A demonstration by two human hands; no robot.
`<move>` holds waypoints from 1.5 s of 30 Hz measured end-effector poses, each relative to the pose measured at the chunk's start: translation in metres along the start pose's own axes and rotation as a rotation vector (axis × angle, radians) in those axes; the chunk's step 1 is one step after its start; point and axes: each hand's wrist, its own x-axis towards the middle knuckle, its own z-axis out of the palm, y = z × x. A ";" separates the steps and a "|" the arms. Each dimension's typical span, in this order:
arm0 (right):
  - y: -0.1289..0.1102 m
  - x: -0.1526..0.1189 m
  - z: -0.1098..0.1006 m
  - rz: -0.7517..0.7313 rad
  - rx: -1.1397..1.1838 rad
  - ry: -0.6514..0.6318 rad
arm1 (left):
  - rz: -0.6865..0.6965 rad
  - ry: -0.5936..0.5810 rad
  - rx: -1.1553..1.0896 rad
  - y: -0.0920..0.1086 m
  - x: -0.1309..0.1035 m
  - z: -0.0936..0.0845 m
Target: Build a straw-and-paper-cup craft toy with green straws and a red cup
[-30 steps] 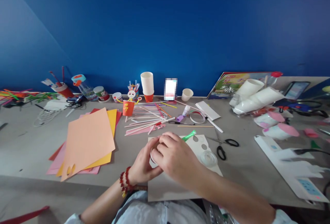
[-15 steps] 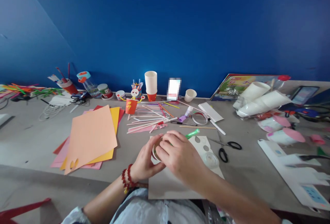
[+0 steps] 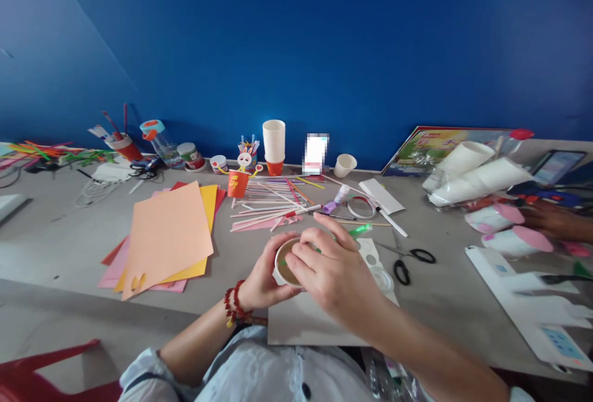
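My left hand [image 3: 265, 275] wraps round a white paper cup [image 3: 289, 275], its open mouth tilted up toward me. My right hand [image 3: 331, 266] reaches over the rim, some fingers bent into the cup and the index finger lifted. A bright green straw [image 3: 361, 230] sticks out beyond my right hand. Bits of green show between the fingers and inside the cup, but my right hand hides most of the straw. Beneath the hands lies a pale sheet of card [image 3: 319, 325]. By my right hand are a white sheet with round holes [image 3: 372, 254] and a roll of clear tape [image 3: 382, 280].
Black-handled scissors [image 3: 412, 263] lie right of the card. Coloured paper [image 3: 171, 235] is stacked left; several paper sticks [image 3: 269, 204] lie behind. A red rabbit cup [image 3: 238, 184] and stacked cups [image 3: 274, 139] stand at the back. Another person's hand [image 3: 551, 220] is at right, near a power strip [image 3: 514, 306].
My right index finger has lifted and more of the cup's mouth shows. The green straw's end has shifted slightly right. Another person's hand has come in at the right.
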 end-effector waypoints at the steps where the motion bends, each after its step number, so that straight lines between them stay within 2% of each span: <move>1: 0.000 0.001 -0.001 -0.009 -0.004 0.001 | -0.003 -0.012 -0.002 -0.001 -0.001 0.000; 8: -0.002 0.005 -0.003 -0.025 0.018 -0.040 | 0.006 -0.068 -0.003 -0.002 -0.002 -0.001; 15: 0.001 0.005 -0.004 -0.054 -0.015 -0.009 | 0.003 -0.050 -0.045 -0.002 -0.002 -0.001; 25: -0.001 0.008 -0.007 -0.039 0.067 -0.002 | 0.032 -0.071 -0.018 0.000 0.003 -0.003; 33: 0.001 0.009 -0.003 -0.049 0.026 -0.040 | 0.045 -0.099 0.049 0.003 0.008 -0.005; 40: 0.006 0.010 0.000 -0.020 0.089 -0.060 | 0.022 -0.116 0.105 0.004 0.011 -0.006; 45: 0.012 0.009 -0.001 -0.033 0.137 -0.118 | 0.021 -0.134 0.133 0.005 0.015 -0.008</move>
